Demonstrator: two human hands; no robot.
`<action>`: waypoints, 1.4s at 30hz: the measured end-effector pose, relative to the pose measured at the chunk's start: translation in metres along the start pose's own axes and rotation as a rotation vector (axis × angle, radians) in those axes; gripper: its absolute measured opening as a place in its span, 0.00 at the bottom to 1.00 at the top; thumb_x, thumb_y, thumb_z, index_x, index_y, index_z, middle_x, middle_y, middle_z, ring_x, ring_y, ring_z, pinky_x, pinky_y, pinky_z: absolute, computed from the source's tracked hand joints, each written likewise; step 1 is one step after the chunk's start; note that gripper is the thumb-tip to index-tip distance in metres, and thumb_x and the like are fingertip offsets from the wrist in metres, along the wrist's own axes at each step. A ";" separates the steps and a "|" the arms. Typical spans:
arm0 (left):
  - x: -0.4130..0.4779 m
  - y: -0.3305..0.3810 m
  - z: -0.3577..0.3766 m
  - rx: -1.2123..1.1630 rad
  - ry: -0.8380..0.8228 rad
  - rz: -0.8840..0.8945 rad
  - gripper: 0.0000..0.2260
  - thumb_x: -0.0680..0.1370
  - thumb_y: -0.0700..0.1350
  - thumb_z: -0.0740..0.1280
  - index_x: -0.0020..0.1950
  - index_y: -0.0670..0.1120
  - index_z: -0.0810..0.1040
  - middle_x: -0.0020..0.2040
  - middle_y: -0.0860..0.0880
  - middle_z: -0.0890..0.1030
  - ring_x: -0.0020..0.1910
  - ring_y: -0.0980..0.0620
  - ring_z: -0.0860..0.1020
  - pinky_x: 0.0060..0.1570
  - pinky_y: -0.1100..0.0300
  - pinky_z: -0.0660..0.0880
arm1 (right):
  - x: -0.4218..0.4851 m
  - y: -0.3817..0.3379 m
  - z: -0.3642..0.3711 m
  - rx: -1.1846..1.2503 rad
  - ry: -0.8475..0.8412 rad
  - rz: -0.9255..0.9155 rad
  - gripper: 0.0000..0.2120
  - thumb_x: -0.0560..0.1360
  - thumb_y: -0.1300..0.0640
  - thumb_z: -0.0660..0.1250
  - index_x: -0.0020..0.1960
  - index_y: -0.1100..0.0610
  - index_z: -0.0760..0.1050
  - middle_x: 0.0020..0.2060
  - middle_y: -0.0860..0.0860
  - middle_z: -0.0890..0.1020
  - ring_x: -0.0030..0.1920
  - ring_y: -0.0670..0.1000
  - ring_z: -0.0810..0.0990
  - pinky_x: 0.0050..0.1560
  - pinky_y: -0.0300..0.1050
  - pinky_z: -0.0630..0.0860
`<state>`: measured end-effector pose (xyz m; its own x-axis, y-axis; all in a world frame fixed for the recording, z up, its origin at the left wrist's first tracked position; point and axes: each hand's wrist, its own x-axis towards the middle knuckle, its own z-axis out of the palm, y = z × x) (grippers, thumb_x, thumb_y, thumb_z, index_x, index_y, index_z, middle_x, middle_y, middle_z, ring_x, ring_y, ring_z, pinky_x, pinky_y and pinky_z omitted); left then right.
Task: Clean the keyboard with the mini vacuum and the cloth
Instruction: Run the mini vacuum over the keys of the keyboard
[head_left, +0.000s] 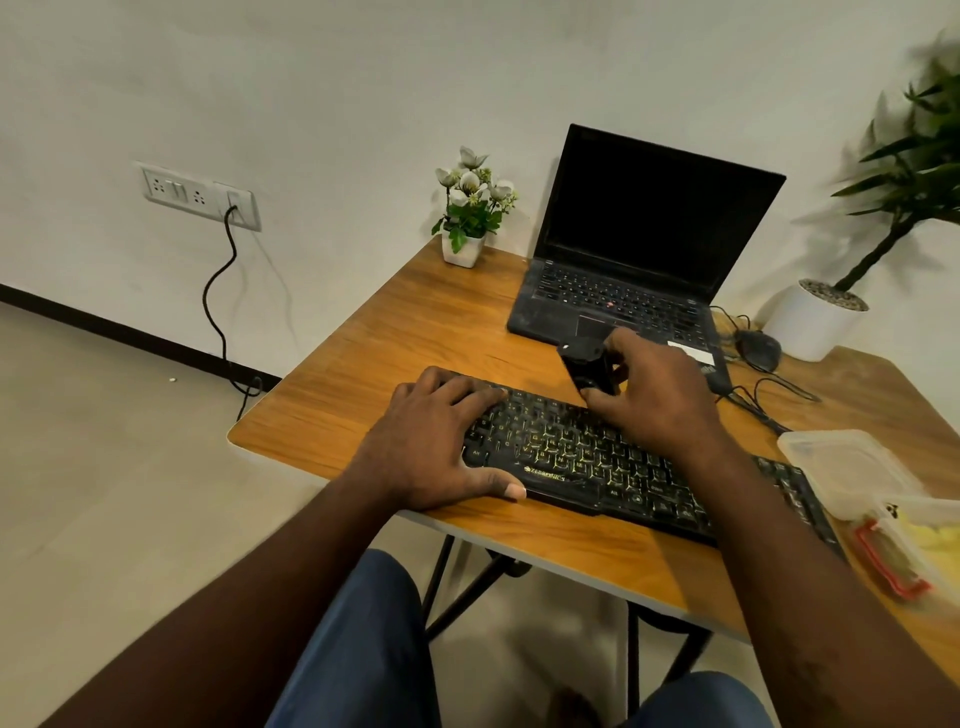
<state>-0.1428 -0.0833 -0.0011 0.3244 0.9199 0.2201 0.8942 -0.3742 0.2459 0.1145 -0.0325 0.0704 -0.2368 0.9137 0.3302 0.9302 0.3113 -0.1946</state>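
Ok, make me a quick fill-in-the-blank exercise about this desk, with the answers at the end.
1. The right hand grips the mini vacuum, whose colour is ____.
2. The left hand rests on the keyboard's ____ end.
3. The laptop's lid is ____.
4. The flowers stand in a ____ pot.
Missing words: black; left; open; white.

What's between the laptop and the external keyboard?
In the head view, the black mini vacuum, gripped by the right hand, is held between the laptop and the far edge of the keyboard.
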 end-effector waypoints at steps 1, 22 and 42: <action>0.000 0.000 0.000 -0.005 0.006 0.001 0.53 0.64 0.86 0.54 0.81 0.58 0.58 0.78 0.55 0.66 0.75 0.51 0.59 0.73 0.46 0.63 | 0.000 -0.001 0.001 0.042 0.035 0.012 0.21 0.72 0.49 0.78 0.61 0.50 0.74 0.54 0.48 0.83 0.49 0.49 0.81 0.44 0.44 0.78; -0.001 0.002 -0.002 -0.088 0.006 -0.066 0.63 0.61 0.85 0.62 0.84 0.53 0.41 0.77 0.52 0.68 0.74 0.51 0.60 0.72 0.47 0.64 | 0.003 -0.037 0.014 0.492 -0.202 -0.141 0.19 0.69 0.53 0.81 0.56 0.51 0.78 0.46 0.45 0.84 0.44 0.44 0.84 0.40 0.43 0.82; 0.020 -0.004 0.006 -0.091 0.012 -0.108 0.59 0.63 0.85 0.60 0.84 0.57 0.41 0.80 0.56 0.64 0.76 0.54 0.57 0.74 0.45 0.61 | 0.021 0.005 0.039 0.725 -0.092 -0.109 0.21 0.70 0.51 0.80 0.58 0.40 0.74 0.50 0.48 0.83 0.49 0.47 0.83 0.46 0.46 0.85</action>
<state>-0.1381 -0.0632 -0.0030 0.2236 0.9541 0.1993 0.8917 -0.2828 0.3534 0.1031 -0.0016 0.0409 -0.3690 0.8763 0.3098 0.4890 0.4665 -0.7371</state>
